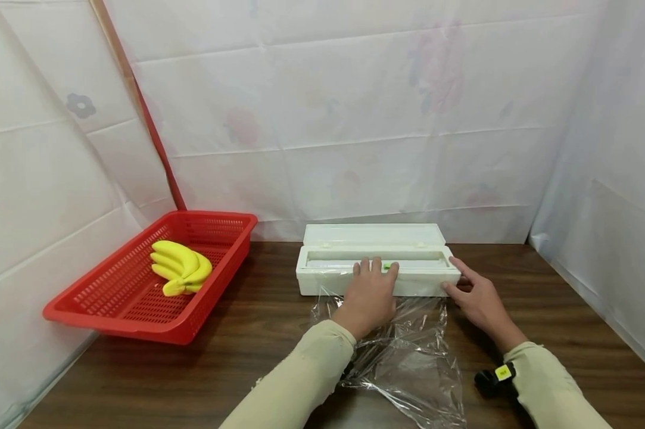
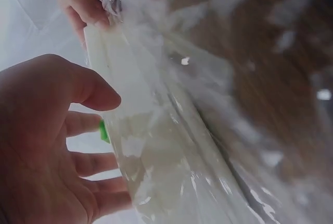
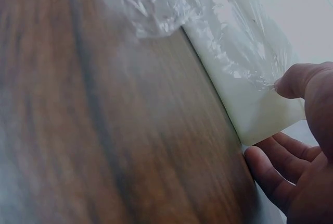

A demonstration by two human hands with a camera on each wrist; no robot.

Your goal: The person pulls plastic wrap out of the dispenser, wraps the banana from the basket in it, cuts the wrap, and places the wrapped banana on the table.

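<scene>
A white cling film dispenser (image 1: 322, 283) sits on the table with its lid (image 1: 373, 234) raised at the back. Clear cling film (image 1: 408, 357) spills from its front, crumpled, over the tabletop. My left hand (image 1: 370, 298) reaches across the front edge with fingers mostly straight, a fingertip at the small green slider (image 2: 104, 131). Its thumb lies near the front face in the left wrist view. At the dispenser's right end, my right hand (image 1: 480, 301) grips the corner, thumb (image 3: 294, 81) on the front over the film and fingers around the end.
On the left stands a red perforated basket (image 1: 124, 325) holding a bunch of yellow bananas (image 1: 180, 265). A white patterned sheet (image 1: 343, 119) hangs behind and at both sides. The black wrist camera (image 1: 494, 380) with a yellow label is strapped to my right wrist.
</scene>
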